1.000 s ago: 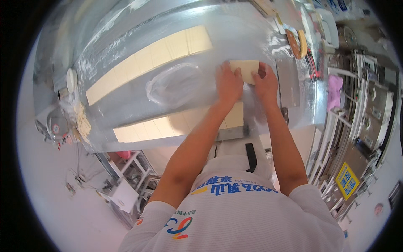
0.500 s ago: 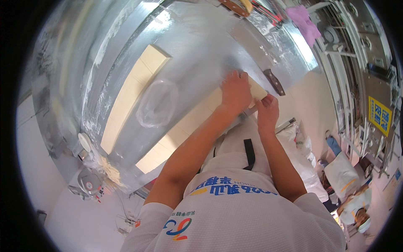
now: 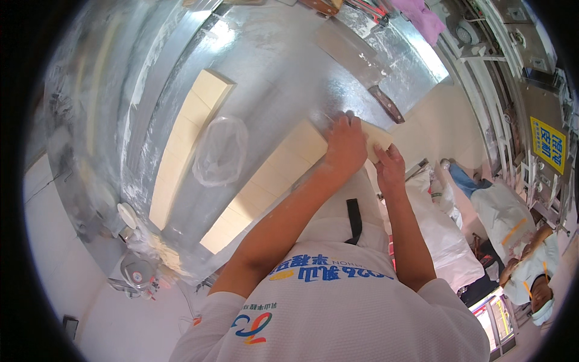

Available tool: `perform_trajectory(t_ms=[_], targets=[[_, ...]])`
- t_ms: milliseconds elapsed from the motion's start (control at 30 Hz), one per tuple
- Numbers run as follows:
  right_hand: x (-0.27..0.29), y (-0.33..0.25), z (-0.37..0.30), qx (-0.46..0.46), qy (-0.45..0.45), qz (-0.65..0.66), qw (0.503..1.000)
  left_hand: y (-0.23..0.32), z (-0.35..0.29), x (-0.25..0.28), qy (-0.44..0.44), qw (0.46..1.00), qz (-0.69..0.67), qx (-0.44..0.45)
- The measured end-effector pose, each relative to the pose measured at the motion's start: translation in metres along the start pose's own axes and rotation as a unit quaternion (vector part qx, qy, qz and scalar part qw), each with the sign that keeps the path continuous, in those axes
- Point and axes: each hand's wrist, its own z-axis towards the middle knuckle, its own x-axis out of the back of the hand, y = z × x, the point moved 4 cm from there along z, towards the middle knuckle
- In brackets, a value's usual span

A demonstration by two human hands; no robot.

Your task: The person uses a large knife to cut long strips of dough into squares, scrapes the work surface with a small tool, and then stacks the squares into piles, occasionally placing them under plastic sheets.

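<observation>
Hands, left and right: both closed on one pale dough slab between, left curled over, right pinching its near edge; slab's long axis obscured. Leftward, nearer the left hand: near dough row, running lower left to upper right. Counted: two rows, including far dough row; one plastic bag; one cleaver.

Left grip, right grip on pale slab; cleaver lying beyond.
</observation>
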Motion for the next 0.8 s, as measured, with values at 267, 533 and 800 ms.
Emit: perform_trajectory(t_ms=[267, 533, 800], targets=[[-0.043, -0.108, -0.043, 0.047, -0.025, -0.276, 0.96, -0.02, -0.011, 0.003, -0.07, 0.952, -0.285, 0.093], [-0.146, -0.211, -0.028, 0.208, -0.095, -0.43, 0.873, -0.082, -0.073, 0.086, -0.029, 0.861, -0.447, 0.241], [-0.22, -0.219, -0.026, 0.213, -0.177, -0.521, 0.807, -0.096, -0.1, 0.101, 0.06, 0.828, -0.51, 0.226]])
